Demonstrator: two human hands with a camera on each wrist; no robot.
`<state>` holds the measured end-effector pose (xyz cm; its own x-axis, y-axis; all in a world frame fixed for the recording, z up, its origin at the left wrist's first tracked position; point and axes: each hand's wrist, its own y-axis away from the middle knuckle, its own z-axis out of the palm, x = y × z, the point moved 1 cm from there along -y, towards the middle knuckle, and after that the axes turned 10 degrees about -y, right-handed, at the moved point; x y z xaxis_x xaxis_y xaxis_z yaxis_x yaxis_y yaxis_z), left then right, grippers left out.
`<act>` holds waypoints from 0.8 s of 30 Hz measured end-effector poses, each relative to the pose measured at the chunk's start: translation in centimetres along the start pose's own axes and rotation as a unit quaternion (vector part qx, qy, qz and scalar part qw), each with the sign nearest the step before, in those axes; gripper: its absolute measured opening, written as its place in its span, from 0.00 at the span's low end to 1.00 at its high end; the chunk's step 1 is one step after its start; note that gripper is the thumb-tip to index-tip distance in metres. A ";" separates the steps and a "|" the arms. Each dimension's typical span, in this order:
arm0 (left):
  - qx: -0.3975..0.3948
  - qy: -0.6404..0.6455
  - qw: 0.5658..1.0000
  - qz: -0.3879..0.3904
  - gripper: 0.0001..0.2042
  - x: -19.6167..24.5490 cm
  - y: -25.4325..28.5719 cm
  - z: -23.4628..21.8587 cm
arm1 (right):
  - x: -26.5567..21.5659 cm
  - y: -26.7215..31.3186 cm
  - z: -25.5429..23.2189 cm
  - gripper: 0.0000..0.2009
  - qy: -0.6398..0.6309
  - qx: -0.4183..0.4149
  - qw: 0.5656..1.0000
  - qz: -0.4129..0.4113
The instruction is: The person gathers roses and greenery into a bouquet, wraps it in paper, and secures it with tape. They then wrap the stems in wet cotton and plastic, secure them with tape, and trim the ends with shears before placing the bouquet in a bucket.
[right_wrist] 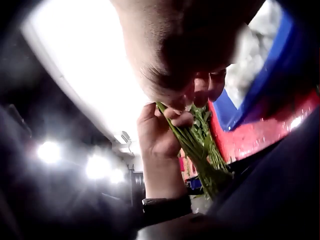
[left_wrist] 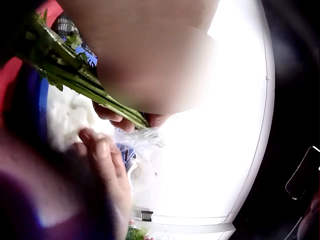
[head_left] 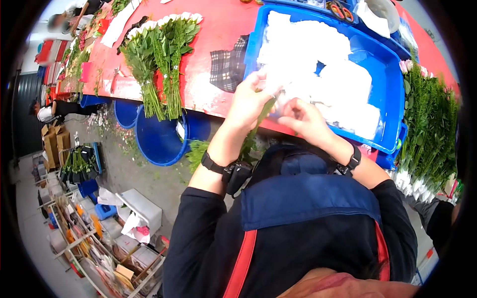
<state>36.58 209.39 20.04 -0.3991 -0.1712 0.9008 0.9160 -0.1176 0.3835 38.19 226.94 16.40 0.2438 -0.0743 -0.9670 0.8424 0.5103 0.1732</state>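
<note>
My left hand [head_left: 251,99] grips a bundle of green leafy stems [left_wrist: 75,75] near their cut ends, the leafy part hanging down toward my body. Around those ends lies crinkled clear plastic [left_wrist: 145,137]. Close by, my right hand [head_left: 308,121] has its fingers bent, the fingertips beside the stem ends; I cannot tell whether they pinch anything. In the right wrist view, the stems [right_wrist: 187,140] run down past the left hand's wrist. Just beyond both hands, soft white pads [head_left: 348,82] are piled in a blue tray [head_left: 386,74]. The flower heads are hidden.
Bunches of white roses [head_left: 171,59] lie on the red table [head_left: 208,30] at left, near a plaid cloth [head_left: 228,64]. Orange-handled scissors [head_left: 343,11] sit behind the tray. More bunches [head_left: 430,124] stand at right. A blue tub [head_left: 159,141] is on the floor.
</note>
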 end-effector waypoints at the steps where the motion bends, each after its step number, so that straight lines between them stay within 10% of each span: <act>1: -0.003 0.010 1.000 -0.014 0.14 0.0 -0.1 -0.2 | 0.9 -0.3 0.7 0.13 0.007 -0.026 0.997 0.075; 8: -0.032 -0.126 0.991 0.005 0.14 -2.7 -0.9 -0.8 | 3.4 -0.3 4.4 0.15 -0.025 -0.065 0.989 0.128; 13: -0.063 -0.104 0.990 0.071 0.15 -3.6 1.7 1.7 | 5.3 1.7 3.7 0.17 0.079 -0.019 0.997 0.001; 17: -0.014 -0.141 0.989 0.038 0.13 -3.8 2.6 4.7 | -2.7 5.1 -1.6 0.19 0.286 -0.176 0.938 0.084; 24: 0.023 -0.262 0.965 0.012 0.21 -6.3 3.6 13.6 | -1.6 11.5 -8.7 0.20 -0.176 0.168 0.969 0.040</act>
<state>42.97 223.36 18.57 -0.3130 0.3466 0.8843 0.9305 -0.0747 0.3586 43.27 240.37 18.33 0.4134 -0.3641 -0.8346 0.9087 0.2230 0.3528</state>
